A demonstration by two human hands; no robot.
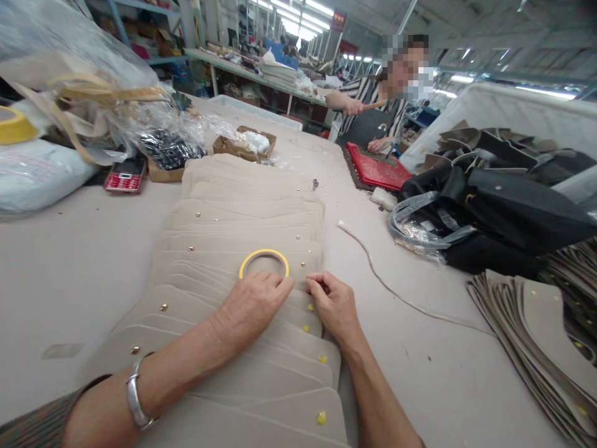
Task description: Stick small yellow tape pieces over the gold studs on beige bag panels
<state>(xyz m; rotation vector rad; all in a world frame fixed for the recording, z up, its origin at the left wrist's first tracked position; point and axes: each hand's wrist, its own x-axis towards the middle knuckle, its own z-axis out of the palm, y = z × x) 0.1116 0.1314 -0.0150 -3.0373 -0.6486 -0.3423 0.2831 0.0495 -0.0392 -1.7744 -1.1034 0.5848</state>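
Note:
My left hand (258, 300) is closed on a roll of yellow tape (264, 253), which stands up beyond my fingers over the overlapping beige panels (224, 236). My right hand (333, 303) pinches at the right edge of the panels; a tiny yellow bit shows at its fingertips, too small to make out fully. Small yellow tape pieces (321, 417) cover spots along the right edge of the nearer panels. Farther up, bare metal studs (303, 264) show on that side, and larger studs (163, 307) sit along the left.
A thin cord (373, 264) lies right of the panels. Black bags (522, 205) and stacked dark panels (517, 323) fill the right side. Across the table, a person (373, 118) holds a stick-like tool over a red block (373, 168). A red phone (125, 176) lies left.

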